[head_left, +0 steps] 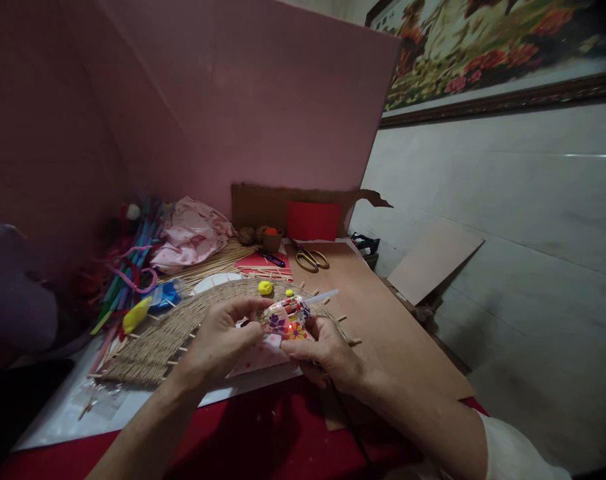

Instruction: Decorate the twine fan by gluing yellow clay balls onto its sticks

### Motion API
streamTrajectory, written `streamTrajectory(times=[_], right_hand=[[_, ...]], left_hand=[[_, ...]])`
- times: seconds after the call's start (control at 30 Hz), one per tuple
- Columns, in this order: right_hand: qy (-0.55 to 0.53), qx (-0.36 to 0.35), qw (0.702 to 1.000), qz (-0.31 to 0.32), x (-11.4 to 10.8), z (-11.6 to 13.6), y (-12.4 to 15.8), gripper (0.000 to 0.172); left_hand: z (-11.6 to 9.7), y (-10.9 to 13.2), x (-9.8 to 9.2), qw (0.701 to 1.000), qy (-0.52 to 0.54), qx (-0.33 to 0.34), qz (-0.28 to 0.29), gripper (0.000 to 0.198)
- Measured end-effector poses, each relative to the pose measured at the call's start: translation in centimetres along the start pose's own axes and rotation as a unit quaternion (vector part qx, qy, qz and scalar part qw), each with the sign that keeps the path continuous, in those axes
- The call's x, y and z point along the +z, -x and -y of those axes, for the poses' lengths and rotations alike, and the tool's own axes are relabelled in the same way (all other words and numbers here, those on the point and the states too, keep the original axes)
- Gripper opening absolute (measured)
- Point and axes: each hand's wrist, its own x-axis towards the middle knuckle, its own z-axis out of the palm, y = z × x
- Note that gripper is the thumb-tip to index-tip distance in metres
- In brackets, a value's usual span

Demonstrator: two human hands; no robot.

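Note:
Both hands are on a small glue gun (pixel 287 319) with a floral pattern and a lit red light. A translucent glue stick (pixel 323 295) juts from its upper right end. My left hand (pixel 227 340) pinches the gun's left end between thumb and fingers. My right hand (pixel 327 350) is closed around its right side, and a dark cord (pixel 350 423) runs down below that hand. Under the hands lies pink dotted fabric (pixel 255 360). Behind is a curved woven twine panel (pixel 147 350) with wooden sticks poking out, and a yellow ball (pixel 265 288) rests on it.
Gold-handled scissors (pixel 310 259) and a blue cutter (pixel 271 257) lie farther back. Brown cardboard (pixel 397 340) covers the right side of the table. Crumpled pink fabric (pixel 193 233), pipe cleaners (pixel 127 267) and a red card (pixel 313 221) are at the back.

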Motion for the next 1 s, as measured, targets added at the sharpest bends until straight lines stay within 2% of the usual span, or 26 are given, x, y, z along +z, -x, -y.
streamTrajectory(times=[0.2,0.47,0.63,0.77,0.93,1.0], right_hand=[[0.005,-0.025,1.000,0.014,-0.3,-0.3,-0.1,0.027],[0.004,-0.007,1.000,0.012,0.2,-0.1,0.0,0.030],[-0.001,0.002,1.000,0.003,0.2,-0.2,0.0,0.032],[0.005,0.002,1.000,0.010,0.1,-0.2,0.1,0.032],[0.023,-0.027,0.999,-0.001,0.0,-0.2,0.1,0.031],[0.029,-0.037,0.999,-0.009,0.1,-0.1,0.2,0.031]], left_hand=[[0.0,-0.1,-0.6,0.998,0.042,-0.004,0.052,0.040],[-0.6,0.1,0.5,0.999,0.036,-0.008,-0.027,0.028],[-0.7,0.1,0.6,0.999,0.036,-0.009,-0.035,0.022],[-0.8,0.1,0.2,0.998,0.052,-0.018,-0.016,0.024],[-0.9,0.1,-0.6,0.996,0.075,-0.024,0.050,0.036],[-0.8,0.2,-0.5,0.996,0.072,-0.024,0.042,0.036]])
